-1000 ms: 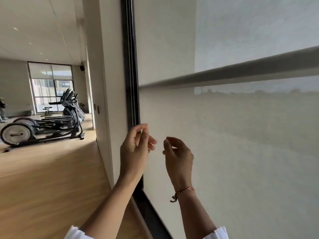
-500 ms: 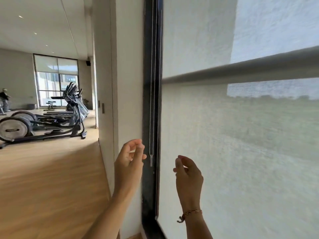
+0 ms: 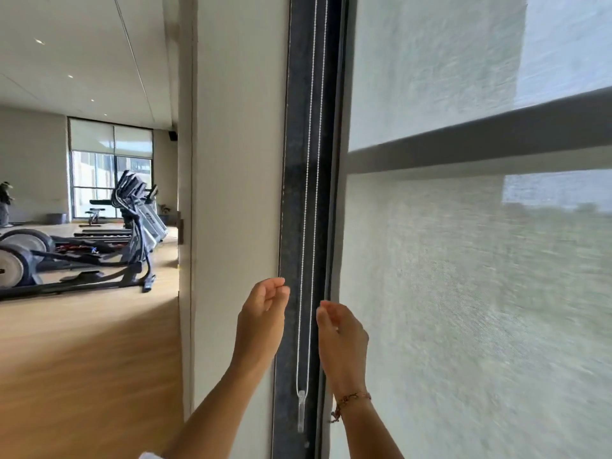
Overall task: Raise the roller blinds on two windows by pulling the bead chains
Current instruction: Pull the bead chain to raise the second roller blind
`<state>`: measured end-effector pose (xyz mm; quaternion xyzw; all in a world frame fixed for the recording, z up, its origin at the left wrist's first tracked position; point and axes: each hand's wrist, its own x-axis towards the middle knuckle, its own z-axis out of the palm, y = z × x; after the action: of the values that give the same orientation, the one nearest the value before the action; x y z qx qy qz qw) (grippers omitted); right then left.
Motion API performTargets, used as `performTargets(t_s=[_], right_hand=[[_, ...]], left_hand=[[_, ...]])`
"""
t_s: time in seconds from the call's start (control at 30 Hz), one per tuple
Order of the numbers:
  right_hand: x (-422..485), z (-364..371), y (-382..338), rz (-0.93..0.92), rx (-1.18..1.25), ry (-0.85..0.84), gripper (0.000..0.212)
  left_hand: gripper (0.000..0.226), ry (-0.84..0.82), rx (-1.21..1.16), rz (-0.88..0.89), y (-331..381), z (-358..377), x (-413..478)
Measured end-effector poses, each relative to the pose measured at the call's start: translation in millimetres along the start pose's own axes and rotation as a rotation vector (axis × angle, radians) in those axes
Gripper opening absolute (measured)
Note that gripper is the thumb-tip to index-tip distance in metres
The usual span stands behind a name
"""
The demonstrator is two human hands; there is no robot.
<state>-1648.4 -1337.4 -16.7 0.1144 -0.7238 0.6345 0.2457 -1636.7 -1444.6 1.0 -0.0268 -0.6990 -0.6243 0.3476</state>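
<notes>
A pale roller blind [image 3: 463, 293] covers the window on the right. A thin bead chain [image 3: 309, 193] hangs as a double strand down the dark window frame [image 3: 294, 226], ending in a clear plastic weight [image 3: 301, 410]. My left hand [image 3: 263, 323] is raised just left of the chain, fingers curled and apart, holding nothing. My right hand [image 3: 342, 339], with a bracelet at the wrist, is just right of the chain, fingers loosely curled, also holding nothing. The chain runs between the two hands without touching either.
A white wall pillar [image 3: 231, 193] stands left of the frame. Beyond it lies a wooden floor [image 3: 82, 342] with elliptical trainers [image 3: 99, 243]. A far window [image 3: 111, 167] has its blinds partly raised. A person [image 3: 5, 203] stands at the far left.
The view has swung left and closer, bringing the chain and frame to the centre. Both hands have moved in to either side of the chain, which earlier hung left of both.
</notes>
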Motion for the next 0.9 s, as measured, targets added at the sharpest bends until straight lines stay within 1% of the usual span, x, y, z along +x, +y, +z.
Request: performTargets(t_s=[0.1,0.2,0.3,0.43,0.47,0.5,0.53,0.57,0.63,0.7,0.77,0.83,0.9], right_hand=[[78.7,41.7,24.2,-0.01,-0.046,0.042,0.02],[143.4,78.7,49.7,-0.003,-0.125,0.138,0.022],[195.4,103.6,65.8,-0.007,-0.159,0.183,0.029],[248.9,131.0,79.1,0.032,-0.184,0.231,0.042],[257.4,135.6,81.1,0.036,-0.194,0.256,0.04],[265.6,137.5,82.3,0.018,-0.191,0.291,0.032],[270.6,136.4,80.6,-0.017,-0.168,0.317,0.019],[273.2,133.3,78.2,-0.069,-0.13,0.335,0.012],[273.7,126.2,69.0,-0.182,-0.084,0.409,0.024],[265.0,122.7,62.2,-0.307,-0.06,0.509,0.028],[248.0,126.7,66.8,-0.423,-0.135,0.587,0.034],[228.2,135.2,80.6,-0.504,-0.224,0.604,0.045],[211.9,143.7,89.7,-0.537,-0.221,0.627,0.048]], left_hand=[[0.02,-0.058,0.01,0.007,-20.5,22.4,68.5],[0.026,-0.126,-0.004,0.032,-34.2,42.7,122.5],[0.031,-0.163,-0.014,0.057,-40.0,55.7,170.2],[0.031,-0.212,-0.103,0.079,-44.9,65.1,223.7],[0.03,-0.226,-0.116,0.093,-45.8,66.6,233.8],[0.03,-0.241,-0.131,0.106,-45.8,68.8,243.2],[0.029,-0.255,-0.149,0.125,-44.8,71.0,251.4],[0.027,-0.262,-0.163,0.147,-42.6,72.8,257.2],[0.026,-0.292,-0.187,0.189,-35.6,77.6,268.0],[0.03,-0.331,-0.207,0.231,-27.3,84.2,274.6],[0.034,-0.38,-0.247,0.249,-16.7,90.1,280.2],[0.031,-0.458,-0.368,0.215,-3.5,95.4,282.7],[0.023,-0.534,-0.504,0.155,5.5,97.9,283.6]])
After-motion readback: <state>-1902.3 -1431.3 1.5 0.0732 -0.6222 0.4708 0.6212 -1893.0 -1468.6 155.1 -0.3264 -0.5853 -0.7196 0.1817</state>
